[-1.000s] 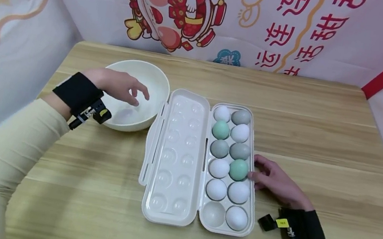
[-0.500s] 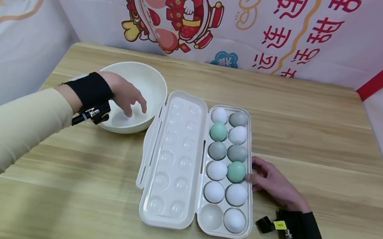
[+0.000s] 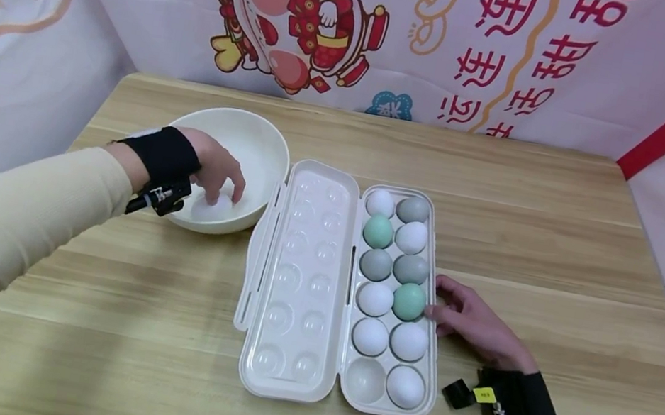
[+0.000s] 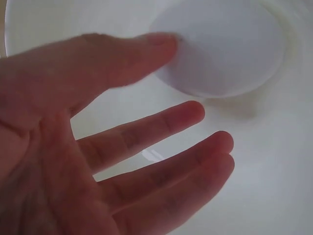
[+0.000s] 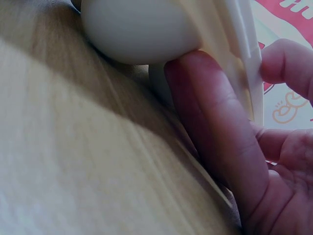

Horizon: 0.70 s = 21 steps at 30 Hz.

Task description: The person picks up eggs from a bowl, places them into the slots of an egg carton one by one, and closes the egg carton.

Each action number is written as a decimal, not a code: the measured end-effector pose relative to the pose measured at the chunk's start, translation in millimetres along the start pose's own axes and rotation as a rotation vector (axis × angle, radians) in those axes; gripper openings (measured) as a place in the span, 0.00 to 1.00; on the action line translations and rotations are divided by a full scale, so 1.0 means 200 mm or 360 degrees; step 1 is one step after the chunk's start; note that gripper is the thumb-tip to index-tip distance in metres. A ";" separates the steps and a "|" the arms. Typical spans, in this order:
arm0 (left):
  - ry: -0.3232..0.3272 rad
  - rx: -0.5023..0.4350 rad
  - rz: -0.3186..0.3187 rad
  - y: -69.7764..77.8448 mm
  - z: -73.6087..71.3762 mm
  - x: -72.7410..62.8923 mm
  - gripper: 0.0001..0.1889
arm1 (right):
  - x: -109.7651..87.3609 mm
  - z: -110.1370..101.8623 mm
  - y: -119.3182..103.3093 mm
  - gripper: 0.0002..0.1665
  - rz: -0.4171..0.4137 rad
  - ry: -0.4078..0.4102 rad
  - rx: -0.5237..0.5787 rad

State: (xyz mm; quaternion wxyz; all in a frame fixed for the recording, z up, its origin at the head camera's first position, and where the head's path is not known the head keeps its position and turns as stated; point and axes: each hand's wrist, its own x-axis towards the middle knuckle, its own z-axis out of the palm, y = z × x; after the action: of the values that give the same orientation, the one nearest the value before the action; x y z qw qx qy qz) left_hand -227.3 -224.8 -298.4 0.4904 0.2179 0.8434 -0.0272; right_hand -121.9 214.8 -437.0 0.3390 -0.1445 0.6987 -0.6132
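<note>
In the head view my left hand [image 3: 217, 165] reaches down into a white bowl [image 3: 266, 154] at the left. A white egg [image 4: 225, 49] lies in that bowl; in the left wrist view my thumb touches it, while the other visible fingers [image 4: 146, 132] stretch out apart from it. An open egg carton [image 3: 336, 402] lies beside the bowl, its lid [image 3: 302, 303] folded out to the left. White, grey and green eggs fill its cups except the front left one [image 3: 365, 379]. My right hand [image 3: 479, 326] pinches the carton's right edge, thumb on the rim and a finger underneath.
The bowl stands close to the lid's latch flap [image 3: 259, 254]. Everything rests on a wooden table [image 3: 531, 216], with a printed cloth [image 3: 433, 50] rising behind its back edge. Each wrist wears a black band with a small camera.
My left hand has gone lower into the bowl, and its thumb has come to the egg there. My right hand keeps its place at the carton's edge.
</note>
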 end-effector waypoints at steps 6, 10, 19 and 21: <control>-0.0109 -0.0133 0.0079 -0.01 -0.01 0.02 0.15 | 0.00 -0.01 0.00 0.34 0.0006 -0.0015 0.0028; -0.0105 -0.0195 0.0060 -0.02 0.00 0.01 0.14 | 0.00 0.00 0.00 0.35 0.0019 0.0002 0.0014; 0.0087 -0.0154 0.0040 -0.04 0.02 0.01 0.14 | 0.00 -0.01 0.00 0.35 0.0023 0.0013 0.0027; 0.0176 -0.0089 0.0041 -0.05 0.02 0.01 0.14 | 0.00 -0.01 0.01 0.35 0.0024 0.0017 0.0032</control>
State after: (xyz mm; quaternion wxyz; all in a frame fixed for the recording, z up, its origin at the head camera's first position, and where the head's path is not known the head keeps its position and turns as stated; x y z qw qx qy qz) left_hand -228.4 -233.9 -302.9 0.4493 0.2161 0.8667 0.0146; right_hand -122.6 215.9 -438.1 0.3415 -0.1325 0.6954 -0.6183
